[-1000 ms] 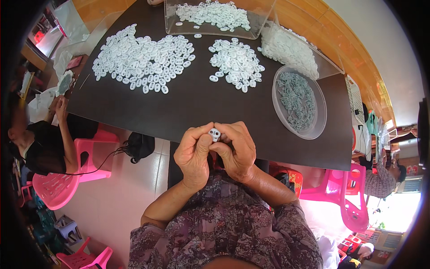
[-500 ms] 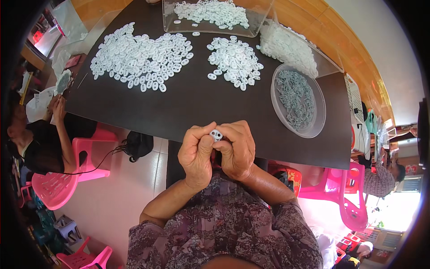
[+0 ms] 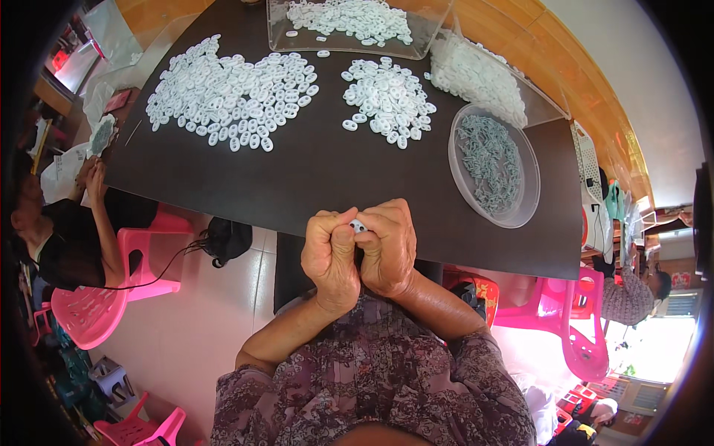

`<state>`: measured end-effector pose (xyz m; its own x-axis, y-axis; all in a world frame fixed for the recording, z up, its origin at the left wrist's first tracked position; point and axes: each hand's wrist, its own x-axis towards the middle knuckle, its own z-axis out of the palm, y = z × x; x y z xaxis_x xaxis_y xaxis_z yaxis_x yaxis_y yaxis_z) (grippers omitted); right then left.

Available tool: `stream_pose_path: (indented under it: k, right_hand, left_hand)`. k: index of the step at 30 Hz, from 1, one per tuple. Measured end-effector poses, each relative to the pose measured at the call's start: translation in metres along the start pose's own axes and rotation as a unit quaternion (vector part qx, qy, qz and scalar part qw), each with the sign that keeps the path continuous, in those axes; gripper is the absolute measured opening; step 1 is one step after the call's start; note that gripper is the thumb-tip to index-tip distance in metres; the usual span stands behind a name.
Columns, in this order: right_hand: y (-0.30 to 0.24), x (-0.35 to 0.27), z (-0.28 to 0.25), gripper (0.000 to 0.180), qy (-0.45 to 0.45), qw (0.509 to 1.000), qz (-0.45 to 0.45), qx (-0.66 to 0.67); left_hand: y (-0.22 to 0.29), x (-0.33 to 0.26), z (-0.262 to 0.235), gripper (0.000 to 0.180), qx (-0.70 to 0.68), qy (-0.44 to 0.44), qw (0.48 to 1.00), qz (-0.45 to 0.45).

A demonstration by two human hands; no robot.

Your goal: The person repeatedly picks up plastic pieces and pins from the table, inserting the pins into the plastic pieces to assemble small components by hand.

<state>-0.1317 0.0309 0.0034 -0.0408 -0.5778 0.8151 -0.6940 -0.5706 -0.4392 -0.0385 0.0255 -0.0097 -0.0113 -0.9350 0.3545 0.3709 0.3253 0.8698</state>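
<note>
Just beyond the table's near edge, my two hands meet in front of my chest. Thumb and fingers of my left hand (image 3: 331, 256) pinch a small white oval plastic piece with two dark holes (image 3: 358, 226). From the other side my right hand (image 3: 388, 249) grips the same piece, its fingers curled over it. Most of the piece is hidden by the fingers. On the dark table (image 3: 320, 175) ahead lie a large pile of similar white two-hole pieces (image 3: 230, 100) at the left and a smaller pile (image 3: 388, 100) in the middle.
A round clear tub (image 3: 529, 197) of small grey-green pieces (image 3: 487, 160) stands at right. Behind are a clear bin (image 3: 342, 50) and a second container of white pieces (image 3: 476, 78). A co-worker's hands (image 3: 93, 178) are at left. Pink chairs (image 3: 85, 316) flank the table.
My fingers have closed further over the white piece, so less of it shows. Both hands have shifted slightly, the left one to the right.
</note>
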Motion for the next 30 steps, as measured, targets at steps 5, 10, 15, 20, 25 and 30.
stream_pose_path:
  k: [5,10,15,20,25,30]
  right_hand:
    - [0.003,0.003,-0.005,0.027,-0.008,0.999,0.043,0.021]
    - [0.025,0.035,-0.051,0.016,-0.024,0.995,0.068,-0.062]
    - [0.084,0.118,-0.11,0.012,0.059,0.97,0.069,-0.227]
    - [0.176,0.176,-0.146,0.013,0.063,0.945,0.042,-0.319]
    - [0.225,0.189,-0.146,0.016,-0.056,0.896,0.124,-0.422]
    - [0.209,0.172,-0.138,0.021,-0.047,0.903,0.074,-0.42]
  left_hand:
    - [0.004,0.007,-0.008,0.022,0.045,-0.044,0.998,-0.009]
    - [0.008,0.03,-0.013,0.02,0.114,-0.101,0.984,-0.088]
    - [-0.004,0.088,-0.024,0.018,0.343,-0.132,0.924,0.101]
    - [-0.036,0.13,-0.013,0.021,0.44,-0.164,0.854,0.226]
    - [-0.055,0.145,-0.001,0.027,0.509,-0.21,0.795,0.255]
    - [-0.06,0.146,0.019,0.026,0.476,-0.235,0.796,0.29]
